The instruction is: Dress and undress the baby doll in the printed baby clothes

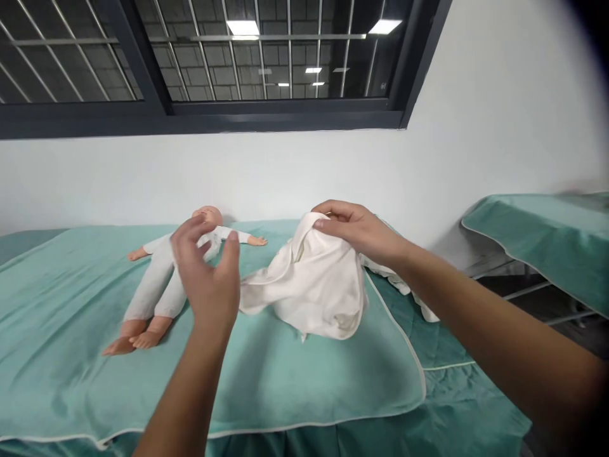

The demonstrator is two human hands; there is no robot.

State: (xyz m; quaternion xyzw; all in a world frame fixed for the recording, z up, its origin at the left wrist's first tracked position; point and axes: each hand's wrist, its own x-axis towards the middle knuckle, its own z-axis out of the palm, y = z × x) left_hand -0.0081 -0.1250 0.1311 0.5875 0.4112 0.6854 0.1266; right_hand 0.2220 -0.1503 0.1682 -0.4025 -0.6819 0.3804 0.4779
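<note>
Right hand raised, grip pinching white cloth, left hand lifted empty, grip open, fingers spread

White cloth, teal blanket

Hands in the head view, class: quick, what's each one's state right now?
Left hand: open, fingers spread, holding nothing.
Right hand: closed, pinching the white cloth.
</note>
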